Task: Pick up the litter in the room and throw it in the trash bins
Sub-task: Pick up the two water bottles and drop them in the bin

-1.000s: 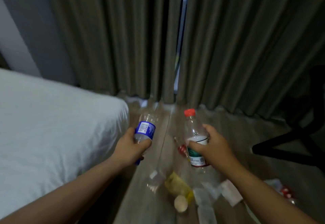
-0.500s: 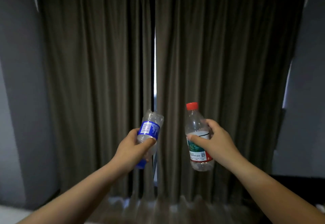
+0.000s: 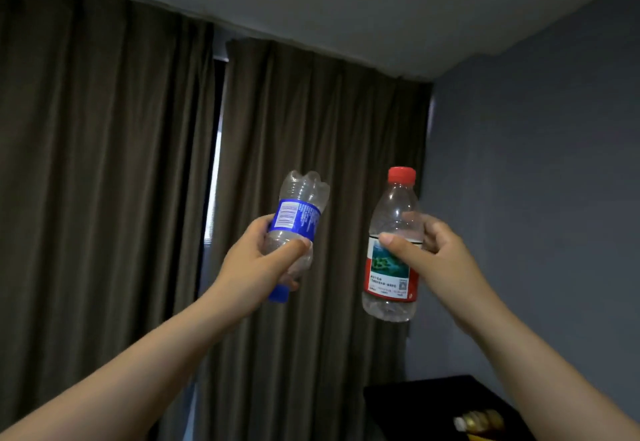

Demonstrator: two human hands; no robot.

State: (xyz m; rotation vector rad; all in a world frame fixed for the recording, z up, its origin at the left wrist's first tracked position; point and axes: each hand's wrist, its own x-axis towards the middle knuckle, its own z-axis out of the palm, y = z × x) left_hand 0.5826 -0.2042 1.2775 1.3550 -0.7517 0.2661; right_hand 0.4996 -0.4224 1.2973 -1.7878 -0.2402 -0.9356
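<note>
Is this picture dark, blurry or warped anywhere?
Head view: dim, with only a thin daylight gap between the curtains. Head view: blue-label bottle and red-cap bottle fairly sharp, small print unreadable. Head view: wide-angle tilts the wall corner; bottom-right table nearly black.

Brown curtains (image 3: 104, 181), grey-blue wall (image 3: 536, 181), dark cabinet (image 3: 415, 402) in corner.
</note>
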